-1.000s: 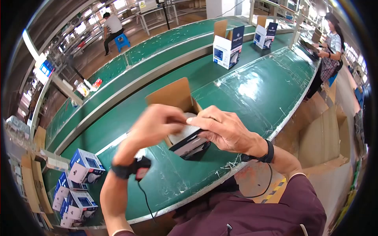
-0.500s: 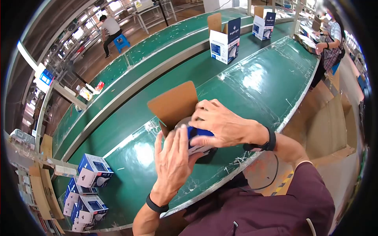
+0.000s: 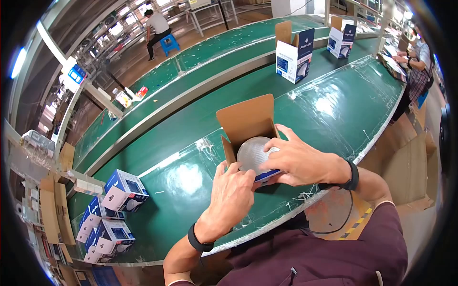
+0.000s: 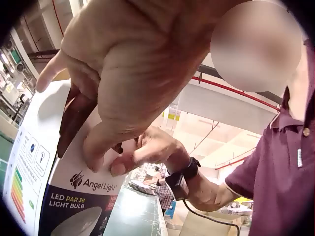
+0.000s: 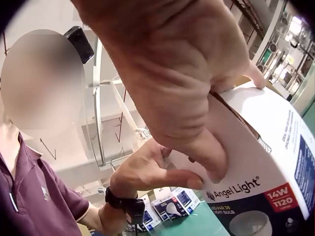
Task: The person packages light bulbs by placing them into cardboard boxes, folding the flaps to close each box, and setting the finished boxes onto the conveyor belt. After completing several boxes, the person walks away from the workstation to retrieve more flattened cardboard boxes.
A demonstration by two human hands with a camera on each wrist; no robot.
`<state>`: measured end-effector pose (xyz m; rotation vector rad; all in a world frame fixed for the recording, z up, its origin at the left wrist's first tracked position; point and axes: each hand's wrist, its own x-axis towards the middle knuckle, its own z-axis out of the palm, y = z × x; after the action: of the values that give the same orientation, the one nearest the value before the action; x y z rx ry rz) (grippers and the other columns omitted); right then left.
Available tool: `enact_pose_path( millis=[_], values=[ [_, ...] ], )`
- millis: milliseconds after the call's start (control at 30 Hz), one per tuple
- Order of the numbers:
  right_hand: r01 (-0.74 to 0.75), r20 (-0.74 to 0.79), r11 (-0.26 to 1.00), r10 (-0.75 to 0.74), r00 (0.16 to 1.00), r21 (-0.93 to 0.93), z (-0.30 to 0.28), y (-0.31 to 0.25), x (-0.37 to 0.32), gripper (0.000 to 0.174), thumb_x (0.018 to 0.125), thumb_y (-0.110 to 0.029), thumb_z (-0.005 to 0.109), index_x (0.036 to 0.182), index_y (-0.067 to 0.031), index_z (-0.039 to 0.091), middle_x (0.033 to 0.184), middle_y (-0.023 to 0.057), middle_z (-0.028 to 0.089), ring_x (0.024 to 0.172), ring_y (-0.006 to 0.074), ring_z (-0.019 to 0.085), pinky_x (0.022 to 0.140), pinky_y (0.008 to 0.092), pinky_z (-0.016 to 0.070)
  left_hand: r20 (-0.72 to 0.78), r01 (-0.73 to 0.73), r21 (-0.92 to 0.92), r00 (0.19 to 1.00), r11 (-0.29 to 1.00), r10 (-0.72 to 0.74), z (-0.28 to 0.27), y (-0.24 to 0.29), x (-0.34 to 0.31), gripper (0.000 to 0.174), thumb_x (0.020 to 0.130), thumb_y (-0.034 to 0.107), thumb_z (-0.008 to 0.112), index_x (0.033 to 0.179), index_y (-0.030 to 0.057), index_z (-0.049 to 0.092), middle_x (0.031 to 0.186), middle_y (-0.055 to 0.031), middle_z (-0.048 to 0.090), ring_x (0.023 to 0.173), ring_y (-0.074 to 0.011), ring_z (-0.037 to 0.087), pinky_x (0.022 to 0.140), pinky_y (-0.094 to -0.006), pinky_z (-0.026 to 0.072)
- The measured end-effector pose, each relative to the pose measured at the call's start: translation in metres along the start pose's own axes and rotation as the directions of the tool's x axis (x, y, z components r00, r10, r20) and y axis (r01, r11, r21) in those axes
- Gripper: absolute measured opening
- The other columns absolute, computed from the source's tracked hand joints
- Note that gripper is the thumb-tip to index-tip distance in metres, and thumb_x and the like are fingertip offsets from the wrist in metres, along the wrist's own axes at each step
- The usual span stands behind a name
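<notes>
An open-topped Angel Light carton (image 3: 245,114), its brown inner flap raised at the back, stands on the green belt in front of me. Inside it shows the round, textured face of a light bulb (image 3: 253,151). My left hand (image 3: 230,193) grips the near-left rim, thumb on the printed front panel (image 4: 88,184) and fingers reaching over the edge. On the other side, my right hand (image 3: 305,164) holds the near-right rim. Its fingers curve over the bulb's face, and in the right wrist view its thumb presses the white front of the carton (image 5: 246,182).
Several closed bulb boxes (image 3: 125,190) stand at the left end of the belt (image 3: 176,186). Two opened cartons (image 3: 293,59) stand farther along. A person (image 3: 420,62) works at the far right; another sits on a blue stool (image 3: 169,44). A large cardboard box (image 3: 405,171) lies right of the belt.
My left hand has come down from above the carton to its near-left rim. The bulb's face, earlier mostly covered by my hands, now shows. My right hand has stayed at the carton's right side.
</notes>
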<state>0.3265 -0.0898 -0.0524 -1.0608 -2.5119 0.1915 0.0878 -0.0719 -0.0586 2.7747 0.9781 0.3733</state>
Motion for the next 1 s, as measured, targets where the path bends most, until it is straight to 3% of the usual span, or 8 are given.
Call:
enact_pose_path(
  millis=[300,367,433,600,767,833,900,1000],
  values=[
    [0.064,-0.178,0.997,-0.069,0.982,-0.033,0.011,0.008,-0.024,0.019,0.09,-0.028,0.08,0.095,-0.0105,0.075,0.083,0.0,0.067,0.117,0.0214,0.063,0.119,0.0635,0.0324,-0.372,-0.062,0.029,0.926,0.998,0.069,0.01,0.007,-0.006,0.016,0.077,0.006,0.085,0.085,0.0039,0.072,0.119,-0.0163,0.074,0.145,-0.041,0.048,0.107,-0.0534,0.0433],
    [0.026,-0.329,0.983,0.035,0.944,0.18,0.009,0.011,-0.026,0.034,0.098,-0.04,0.072,0.103,-0.0069,0.074,0.105,0.0065,0.072,0.123,0.0267,0.061,0.12,0.055,0.0331,-0.406,-0.057,-0.092,0.914,0.994,0.015,0.01,0.005,-0.006,0.019,0.073,0.008,0.089,0.085,0.0043,0.074,0.147,-0.0219,0.06,0.147,-0.0457,0.045,0.112,-0.0537,0.042],
    [-0.024,-0.509,0.875,0.303,0.806,0.484,0.001,0.012,-0.033,0.043,0.103,-0.046,0.065,0.113,-0.0049,0.073,0.122,0.0116,0.071,0.129,0.0297,0.058,0.121,0.049,0.0333,-0.48,-0.055,-0.24,0.875,0.969,-0.07,0.019,0.0,-0.009,0.021,0.071,0.009,0.091,0.084,0.0051,0.076,0.156,-0.0253,0.051,0.147,-0.0472,0.044,0.115,-0.0539,0.0411],
    [-0.158,-0.011,0.274,0.526,0.85,0.949,0.066,0.068,-0.035,0.098,0.096,-0.043,0.078,0.162,0.0047,0.024,0.154,0.0194,0.047,0.142,0.0254,0.046,0.117,0.0384,0.0392,-0.512,-0.32,-0.517,0.859,0.794,0.013,0.055,-0.026,-0.006,0.032,0.069,0.018,0.095,0.097,0.009,0.081,0.157,-0.0305,0.047,0.142,-0.0495,0.051,0.119,-0.0544,0.038],
    [-0.261,-0.052,0.396,0.628,0.776,0.881,0.098,0.04,-0.02,0.083,0.089,-0.032,0.087,0.152,-0.0043,0.04,0.137,0.0143,0.058,0.127,0.0223,0.054,0.111,0.0376,0.0443,-0.25,-0.267,-0.456,0.954,0.849,0.166,0.064,-0.047,0.0,0.058,0.087,0.05,0.077,0.13,0.0108,0.073,0.144,-0.033,0.059,0.141,-0.0457,0.054,0.123,-0.0568,0.0305],
    [-0.191,-0.189,0.53,0.58,0.793,0.827,0.119,0.045,-0.02,0.09,0.096,-0.037,0.079,0.162,-0.002,0.028,0.154,0.0215,0.044,0.144,0.0261,0.039,0.123,0.0391,0.0298,-0.201,-0.383,-0.343,0.922,0.858,0.332,0.077,-0.07,0.002,0.058,0.092,0.054,0.07,0.134,0.013,0.071,0.15,-0.0327,0.054,0.142,-0.0464,0.051,0.123,-0.0568,0.0296],
    [-0.169,-0.056,0.29,0.632,0.773,0.942,0.113,0.046,-0.021,0.071,0.105,-0.04,0.063,0.159,-0.001,0.037,0.157,0.0174,0.045,0.145,0.0233,0.039,0.122,0.0357,0.0305,-0.259,-0.512,-0.077,0.839,0.856,0.478,0.054,-0.046,0.013,0.033,0.095,0.024,0.069,0.119,0.0013,0.073,0.134,-0.0168,0.07,0.123,-0.0333,0.065,0.108,-0.0484,0.0454],
    [0.072,-0.179,0.249,0.441,0.88,0.966,0.06,0.069,-0.007,0.046,0.11,-0.039,0.055,0.136,-0.0023,0.064,0.134,0.0114,0.065,0.121,0.0164,0.057,0.106,0.0315,0.0434,-0.14,-0.496,-0.151,0.867,0.855,0.478,0.052,-0.057,0.01,0.049,0.092,0.024,0.072,0.136,0.0046,0.067,0.152,-0.0238,0.056,0.144,-0.0438,0.048,0.118,-0.0575,0.035]
  ],
)
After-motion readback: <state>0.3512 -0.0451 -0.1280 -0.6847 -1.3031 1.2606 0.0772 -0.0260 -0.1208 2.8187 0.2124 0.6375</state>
